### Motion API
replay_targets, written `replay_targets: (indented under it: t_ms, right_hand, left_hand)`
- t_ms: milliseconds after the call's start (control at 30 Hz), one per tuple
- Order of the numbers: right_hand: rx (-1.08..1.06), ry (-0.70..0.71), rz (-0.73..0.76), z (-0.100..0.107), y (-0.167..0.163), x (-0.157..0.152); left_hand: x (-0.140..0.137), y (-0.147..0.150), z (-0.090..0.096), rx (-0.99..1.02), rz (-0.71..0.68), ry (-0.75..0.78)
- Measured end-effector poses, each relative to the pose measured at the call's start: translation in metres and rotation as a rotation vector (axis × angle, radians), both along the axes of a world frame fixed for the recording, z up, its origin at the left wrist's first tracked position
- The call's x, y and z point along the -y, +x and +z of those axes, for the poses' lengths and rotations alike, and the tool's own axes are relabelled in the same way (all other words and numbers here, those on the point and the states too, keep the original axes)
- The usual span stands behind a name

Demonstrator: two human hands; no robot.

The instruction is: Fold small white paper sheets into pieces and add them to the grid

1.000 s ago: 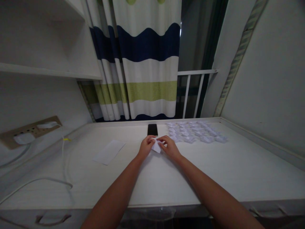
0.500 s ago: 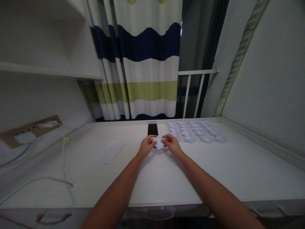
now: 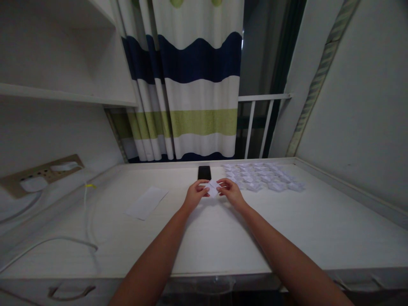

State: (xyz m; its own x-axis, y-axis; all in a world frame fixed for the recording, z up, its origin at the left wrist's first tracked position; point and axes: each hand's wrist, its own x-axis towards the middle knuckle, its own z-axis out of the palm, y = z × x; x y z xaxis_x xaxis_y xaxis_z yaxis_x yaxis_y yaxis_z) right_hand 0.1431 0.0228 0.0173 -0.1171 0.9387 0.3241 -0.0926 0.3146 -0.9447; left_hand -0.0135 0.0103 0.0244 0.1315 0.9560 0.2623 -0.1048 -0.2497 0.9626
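Centrally, folded paper (image 3: 213,190) between hands (image 3: 194,196) (image 3: 233,194)

Phone (image 3: 204,172): hidden at near end behind left hand (image 3: 194,196)
Folded paper (image 3: 213,189), nearer than phone: hidden at sides by left hand and right hand (image 3: 232,194), too small in creases to trace
Paper pieces (image 3: 253,186), right of phone: too blurred to count
Curtain (image 3: 204,123), beyond phone: cut off by top edge

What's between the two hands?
In the head view, a small folded white paper, held at its sides by the left hand and right hand.
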Motion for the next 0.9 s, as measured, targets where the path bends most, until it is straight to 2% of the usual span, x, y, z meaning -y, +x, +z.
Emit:
replay_targets:
  t_ms: [167,367,567,733,900]
  right_hand:
    - [-0.023,0.006,-0.026,0.0018,0.0002,0.001]
    - [-0.008,-0.006,-0.041,0.0043,-0.0006,0.002]
    - [0.01,0.039,-0.036,0.0035,0.0001,0.0015]
    - [0.045,0.089,0.027,0.0057,0.0015,0.0036]
    - [0.034,0.038,0.091,0.007,0.0042,0.0027]
  left_hand:
    - [0.0007,-0.0006,0.0004,0.028,-0.022,-0.005]
    - [-0.0002,-0.0004,0.0006,0.048,0.018,-0.039]
    - [-0.0021,-0.0005,-0.0014,0.067,0.037,-0.048]
    - [-0.0013,-0.0016,0.0001,0.068,0.05,-0.069]
    - [-0.0002,-0.0022,0.0014,0.067,0.059,-0.073]
